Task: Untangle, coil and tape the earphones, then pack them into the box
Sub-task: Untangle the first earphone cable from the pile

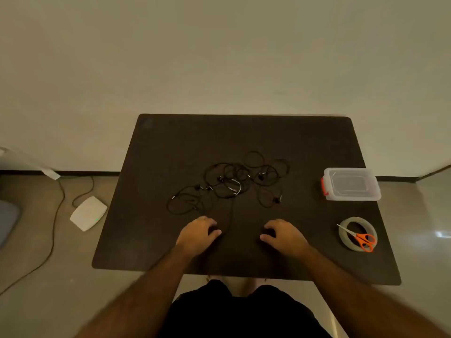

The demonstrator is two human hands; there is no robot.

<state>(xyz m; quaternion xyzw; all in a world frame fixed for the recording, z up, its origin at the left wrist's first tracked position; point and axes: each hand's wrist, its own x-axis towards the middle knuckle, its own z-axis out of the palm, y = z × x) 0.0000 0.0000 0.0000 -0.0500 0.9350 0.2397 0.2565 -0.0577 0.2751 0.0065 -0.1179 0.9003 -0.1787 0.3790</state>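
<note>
Earphones [227, 184]: black cords in one loose tangle at the middle of the dark table [170, 142]; against that surface the strands are hard to follow, so how many sets there are cannot be told. The heap runs mainly left to right, and one strand trails from it toward the person, between the hands.
Left hand [197, 234]: palm down on the table, just left of that strand, fingers loosely curled, holding nothing.
Right hand [284, 236]: palm down, near the strand's right side, fingers loosely curled, holding nothing.
Box [351, 184]: clear, lid on, red clasp on its left end, long axis left to right, near the table's right edge.
Tape roll [357, 234]: flat, nearer than the box.
Scissors [358, 237]: orange-handled, lying across the roll, blades pointing up-left.
</note>
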